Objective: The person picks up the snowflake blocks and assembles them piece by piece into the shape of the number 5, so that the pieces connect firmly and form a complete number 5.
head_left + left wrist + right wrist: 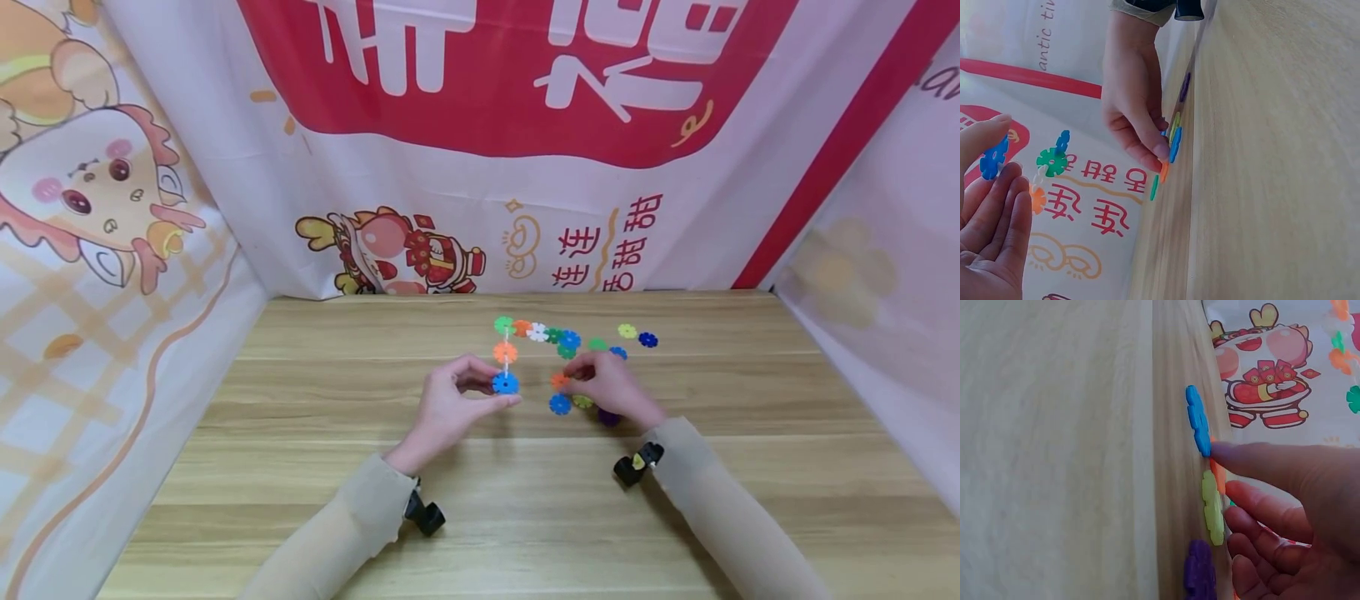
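Observation:
My left hand [444, 408] pinches a blue snowflake-shaped plastic disc [506, 384] between thumb and fingers. It is the near end of a raised chain of slotted discs: an orange disc [506, 353] and a light green disc [504, 325] follow, then orange, white, green and blue ones running right. In the left wrist view, a green disc [1052, 162] of the chain shows beyond the fingers. My right hand [613, 388] reaches to the tabletop, thumb and index finger pinching a loose orange disc [1217, 477]. Close to its fingertips are a blue disc [1198, 420] and a yellow-green disc [1212, 507].
A purple disc [609, 417] lies under the right wrist, partly hidden. Beyond the right hand are a yellow-green disc [627, 331], a dark blue disc [648, 339] and a green disc [597, 343]. A printed cloth [465, 183] hangs behind the wooden table [495, 517].

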`<action>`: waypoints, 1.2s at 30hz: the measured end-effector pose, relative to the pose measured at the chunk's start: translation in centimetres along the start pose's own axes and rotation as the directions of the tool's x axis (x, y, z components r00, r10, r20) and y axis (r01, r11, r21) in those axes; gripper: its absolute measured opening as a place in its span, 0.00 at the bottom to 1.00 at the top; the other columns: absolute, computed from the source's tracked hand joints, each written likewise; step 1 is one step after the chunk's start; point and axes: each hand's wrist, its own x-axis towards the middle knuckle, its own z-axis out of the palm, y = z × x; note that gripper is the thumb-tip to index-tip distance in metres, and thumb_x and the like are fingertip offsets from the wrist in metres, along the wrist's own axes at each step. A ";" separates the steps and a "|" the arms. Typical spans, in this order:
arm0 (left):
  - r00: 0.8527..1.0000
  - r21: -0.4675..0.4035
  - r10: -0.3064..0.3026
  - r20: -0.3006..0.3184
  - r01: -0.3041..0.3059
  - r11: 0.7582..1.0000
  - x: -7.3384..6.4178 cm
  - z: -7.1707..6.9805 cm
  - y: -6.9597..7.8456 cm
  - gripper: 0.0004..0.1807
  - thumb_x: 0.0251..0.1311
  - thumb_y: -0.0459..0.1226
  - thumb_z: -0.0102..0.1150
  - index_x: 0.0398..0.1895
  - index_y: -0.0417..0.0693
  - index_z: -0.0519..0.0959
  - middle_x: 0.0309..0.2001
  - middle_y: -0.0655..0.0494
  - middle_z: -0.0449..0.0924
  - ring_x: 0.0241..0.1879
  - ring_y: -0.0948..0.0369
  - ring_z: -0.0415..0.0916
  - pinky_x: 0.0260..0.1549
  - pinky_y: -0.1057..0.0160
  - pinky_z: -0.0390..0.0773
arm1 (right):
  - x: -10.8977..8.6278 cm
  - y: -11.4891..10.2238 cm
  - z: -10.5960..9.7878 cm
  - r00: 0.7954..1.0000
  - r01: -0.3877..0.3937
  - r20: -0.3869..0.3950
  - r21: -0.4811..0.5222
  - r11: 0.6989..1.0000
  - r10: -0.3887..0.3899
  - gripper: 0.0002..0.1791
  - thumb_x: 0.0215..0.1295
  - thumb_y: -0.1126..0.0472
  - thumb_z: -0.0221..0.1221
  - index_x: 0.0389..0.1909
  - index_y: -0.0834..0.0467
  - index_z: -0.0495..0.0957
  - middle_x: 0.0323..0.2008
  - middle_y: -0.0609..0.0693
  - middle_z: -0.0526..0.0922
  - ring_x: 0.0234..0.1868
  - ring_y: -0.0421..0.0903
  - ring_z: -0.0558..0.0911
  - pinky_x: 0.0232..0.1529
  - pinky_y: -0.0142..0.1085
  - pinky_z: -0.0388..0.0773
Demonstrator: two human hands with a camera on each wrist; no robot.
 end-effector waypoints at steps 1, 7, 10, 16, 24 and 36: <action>1.000 0.001 0.000 -0.001 0.000 1.000 0.0 0.0 0.0 0.18 0.49 0.44 0.82 0.41 0.51 0.84 0.40 0.58 0.86 0.39 0.56 0.84 0.46 0.45 0.83 | 0.0 0.0 0.0 1.000 -0.001 0.003 0.007 1.000 0.001 0.15 0.62 0.55 0.72 0.47 0.56 0.85 0.41 0.48 0.83 0.41 0.48 0.79 0.43 0.41 0.80; 1.000 -0.003 0.005 0.002 -0.004 1.000 0.0 -0.1 -0.1 0.18 0.49 0.45 0.82 0.41 0.51 0.84 0.41 0.57 0.86 0.39 0.56 0.84 0.45 0.47 0.83 | -0.4 -0.3 0.3 0.999 0.048 -0.013 0.066 0.997 -0.047 0.12 0.62 0.58 0.73 0.41 0.54 0.81 0.38 0.47 0.83 0.39 0.48 0.80 0.43 0.41 0.80; 1.000 -0.008 0.002 0.006 -0.002 1.000 0.0 -0.1 -0.1 0.19 0.49 0.45 0.82 0.41 0.52 0.84 0.40 0.57 0.86 0.39 0.56 0.84 0.45 0.46 0.83 | -0.9 -0.7 0.4 0.995 0.095 -0.020 0.102 0.990 -0.093 0.09 0.63 0.58 0.72 0.41 0.52 0.83 0.37 0.46 0.84 0.39 0.47 0.81 0.43 0.42 0.81; 1.000 -0.017 0.004 0.007 -0.004 1.000 0.0 -0.1 -0.2 0.18 0.49 0.44 0.82 0.40 0.51 0.84 0.40 0.57 0.86 0.39 0.56 0.84 0.45 0.46 0.83 | -2.4 -2.4 0.0 0.990 0.143 -0.036 0.195 0.970 -0.139 0.08 0.64 0.56 0.72 0.42 0.49 0.87 0.39 0.44 0.86 0.39 0.48 0.82 0.43 0.43 0.82; 1.000 0.000 -0.003 0.009 0.003 1.000 0.0 0.0 -0.3 0.18 0.49 0.44 0.82 0.41 0.51 0.84 0.40 0.57 0.86 0.39 0.56 0.84 0.46 0.47 0.83 | -4.3 -5.2 -0.1 0.980 0.193 -0.094 0.301 0.934 -0.173 0.08 0.62 0.53 0.73 0.41 0.48 0.89 0.39 0.45 0.87 0.38 0.49 0.84 0.38 0.41 0.84; 1.000 0.020 0.010 0.027 -0.010 1.000 0.1 0.1 -0.2 0.19 0.49 0.44 0.82 0.41 0.51 0.84 0.39 0.59 0.87 0.39 0.57 0.84 0.45 0.52 0.84 | -5.4 -6.8 0.2 0.944 0.325 -0.176 0.331 0.886 -0.280 0.05 0.63 0.60 0.72 0.39 0.51 0.89 0.37 0.44 0.88 0.37 0.47 0.86 0.38 0.40 0.85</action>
